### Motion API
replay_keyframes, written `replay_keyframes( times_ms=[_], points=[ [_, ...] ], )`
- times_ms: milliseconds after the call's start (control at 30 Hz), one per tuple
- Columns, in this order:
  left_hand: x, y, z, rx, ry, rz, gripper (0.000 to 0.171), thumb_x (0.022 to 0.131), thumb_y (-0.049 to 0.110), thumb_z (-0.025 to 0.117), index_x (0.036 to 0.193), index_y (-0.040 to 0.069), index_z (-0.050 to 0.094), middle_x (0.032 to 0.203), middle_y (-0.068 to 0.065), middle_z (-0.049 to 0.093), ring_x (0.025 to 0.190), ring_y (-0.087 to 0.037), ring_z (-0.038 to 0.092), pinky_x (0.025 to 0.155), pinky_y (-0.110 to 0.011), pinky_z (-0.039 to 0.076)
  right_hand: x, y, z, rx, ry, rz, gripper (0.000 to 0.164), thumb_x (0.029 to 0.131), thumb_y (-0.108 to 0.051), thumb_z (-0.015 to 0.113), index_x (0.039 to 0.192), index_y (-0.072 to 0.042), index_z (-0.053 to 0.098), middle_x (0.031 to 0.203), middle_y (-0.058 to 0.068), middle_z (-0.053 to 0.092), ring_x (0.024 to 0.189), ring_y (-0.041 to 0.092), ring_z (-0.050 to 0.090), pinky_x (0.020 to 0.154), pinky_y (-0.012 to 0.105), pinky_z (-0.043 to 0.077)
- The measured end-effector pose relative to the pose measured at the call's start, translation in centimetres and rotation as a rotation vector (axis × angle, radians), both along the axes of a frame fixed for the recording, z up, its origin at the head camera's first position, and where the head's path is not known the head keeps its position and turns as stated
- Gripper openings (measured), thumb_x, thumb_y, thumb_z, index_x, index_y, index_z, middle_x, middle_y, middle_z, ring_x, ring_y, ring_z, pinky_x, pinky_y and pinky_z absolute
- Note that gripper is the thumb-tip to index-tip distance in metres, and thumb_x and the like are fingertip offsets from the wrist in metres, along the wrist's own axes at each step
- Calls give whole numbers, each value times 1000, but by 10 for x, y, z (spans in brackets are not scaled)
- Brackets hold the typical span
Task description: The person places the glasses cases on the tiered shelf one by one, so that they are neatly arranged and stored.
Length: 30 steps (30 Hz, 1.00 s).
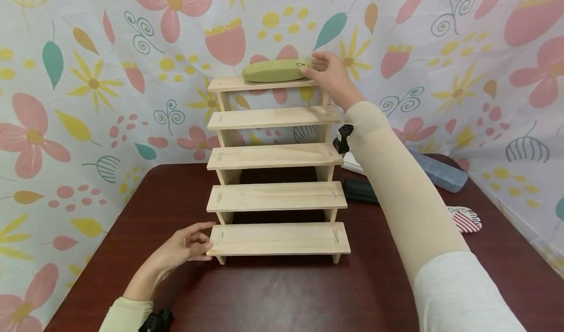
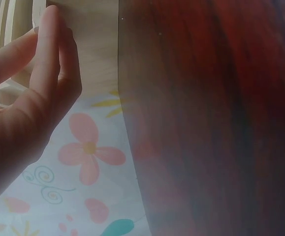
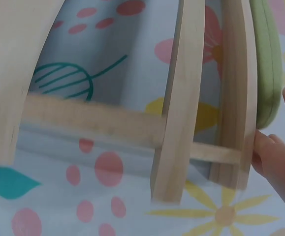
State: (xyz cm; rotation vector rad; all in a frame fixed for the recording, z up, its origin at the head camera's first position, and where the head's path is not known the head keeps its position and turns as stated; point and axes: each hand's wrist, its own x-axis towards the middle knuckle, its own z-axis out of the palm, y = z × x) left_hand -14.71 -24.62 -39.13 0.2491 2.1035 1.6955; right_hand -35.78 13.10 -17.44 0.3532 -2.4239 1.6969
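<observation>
A pale wooden stepped rack (image 1: 274, 197) with several treads stands on the table. On its top tread lies a green glasses case (image 1: 273, 71) with a small glasses drawing near one end. My right hand (image 1: 329, 75) is at the case's right end, thumb against it and fingers loosely bent above. In the right wrist view, fingertips of the right hand (image 3: 280, 152) show beside the case (image 3: 268, 64) and the tread edge. Low at the front, my left hand (image 1: 187, 246) holds the left end of the bottom tread, its fingertips against the wood (image 2: 90, 49).
Behind the right forearm lie a black case (image 1: 360, 191), a blue-grey case (image 1: 438, 170) and a white case with red stripes (image 1: 466, 219). A flowered cloth (image 1: 101, 126) hangs behind the dark red-brown table (image 1: 273, 293).
</observation>
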Motion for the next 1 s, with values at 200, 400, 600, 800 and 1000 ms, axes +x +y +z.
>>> replay_keyframes(
  times_ms=[200, 400, 600, 800, 1000],
  points=[
    [-1, 1, 1, -6, 3, 4, 65, 94, 1, 59, 147, -8, 23, 100, -17, 52, 90, -25, 62, 82, -38, 59, 8, 21, -1, 2, 32, -4, 65, 95, -25, 61, 150, -10, 30, 152, 8, 35, 136, 19, 36, 112, 26, 35],
    [-1, 2, 1, -9, 3, 3, 64, 93, -1, 59, 147, -9, 24, 99, -16, 52, 90, -25, 62, 82, -38, 60, 16, 48, -8, -21, 73, -27, 63, 95, -25, 61, 149, -8, 33, 150, 11, 37, 136, 20, 38, 112, 28, 35],
    [-1, 2, 2, -4, 2, 8, 65, 94, 0, 59, 147, -9, 23, 99, -16, 52, 90, -25, 63, 82, -38, 60, 24, 77, -22, -51, 105, -44, 60, 95, -19, 61, 147, -4, 35, 149, 14, 38, 136, 24, 38, 113, 31, 36],
    [0, 0, 0, -2, 1, 0, 65, 94, 2, 60, 147, -9, 23, 99, -16, 52, 90, -24, 63, 82, -38, 59, 35, 105, -39, -27, 98, -94, 61, 95, -22, 61, 147, -4, 35, 148, 16, 38, 134, 23, 41, 112, 34, 36],
    [0, 0, -1, 2, 8, -1, 64, 94, -2, 58, 146, -11, 23, 98, -16, 52, 88, -24, 63, 82, -39, 59, 51, 133, -56, 25, 65, -87, 66, 96, -28, 60, 151, -8, 30, 150, 14, 35, 136, 23, 37, 111, 30, 36]
  ],
)
